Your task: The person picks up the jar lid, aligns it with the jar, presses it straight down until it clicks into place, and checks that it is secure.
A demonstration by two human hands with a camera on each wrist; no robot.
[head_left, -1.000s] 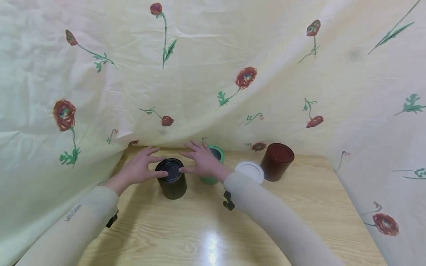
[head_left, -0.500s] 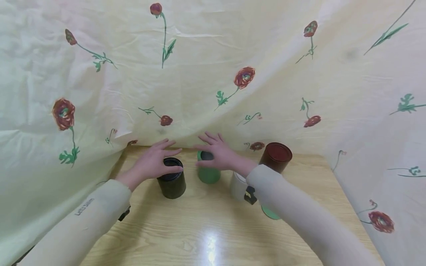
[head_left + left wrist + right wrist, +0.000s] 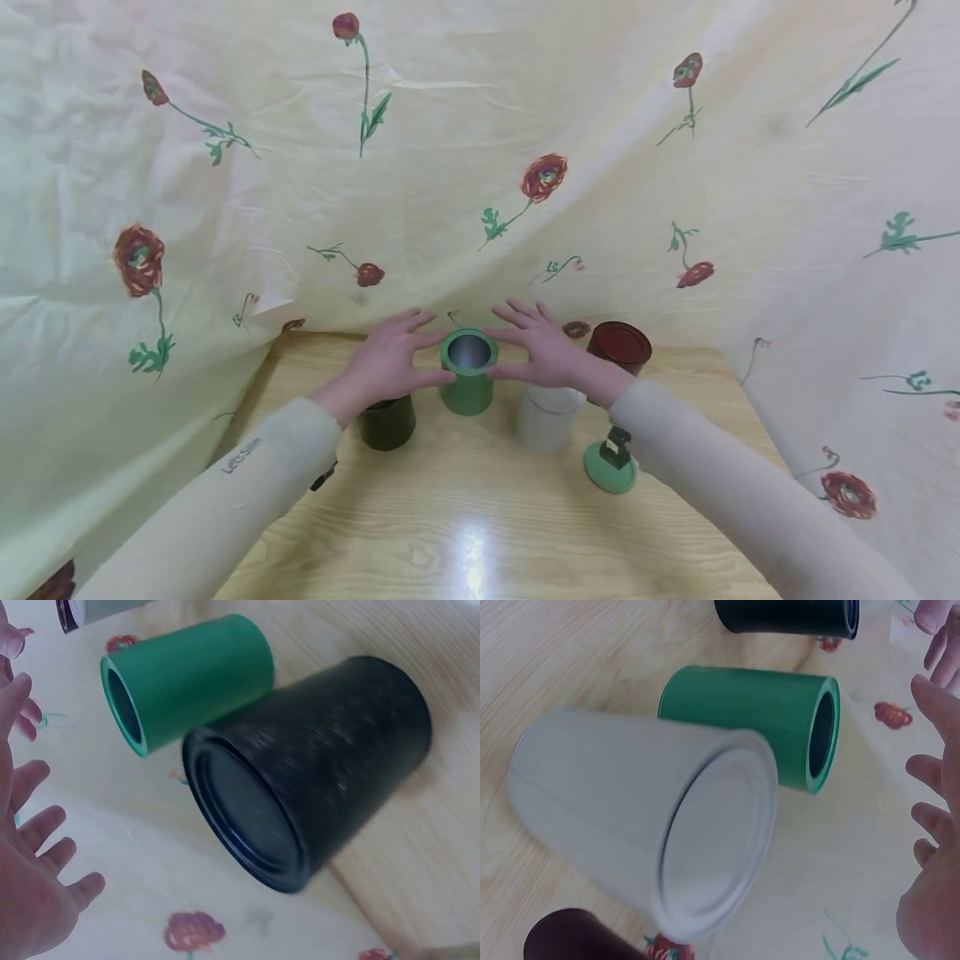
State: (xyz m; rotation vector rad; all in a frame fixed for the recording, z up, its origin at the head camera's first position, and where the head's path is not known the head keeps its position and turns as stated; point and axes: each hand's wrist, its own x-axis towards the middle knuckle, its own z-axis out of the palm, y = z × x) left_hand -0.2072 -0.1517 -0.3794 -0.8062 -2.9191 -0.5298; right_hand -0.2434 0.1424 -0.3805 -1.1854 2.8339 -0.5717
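Note:
A green can (image 3: 468,393) stands without its lid in the head view, its dark inside visible from above. To its left my left hand (image 3: 390,357) hovers with fingers spread, partly hiding the lidded black can (image 3: 387,423). My right hand (image 3: 551,350) hovers to the green can's right, fingers also spread, above the lidded white can (image 3: 547,421). Both hands hold nothing; their thumbs reach close to the green can's rim, and I cannot tell whether they touch it. In the left wrist view the black can (image 3: 315,765) is nearest that camera.
A dark red lidded can (image 3: 621,343) stands at the back right, partly behind my right wrist. A green lid (image 3: 609,471) lies on the wooden table (image 3: 420,517) below my right cuff. Flower-printed cloth (image 3: 450,167) hangs behind and at both sides.
Both hands have moved right, from over the black can to either side of the green can. The green lid, first hidden by my right sleeve, now shows. The cans stay in place.

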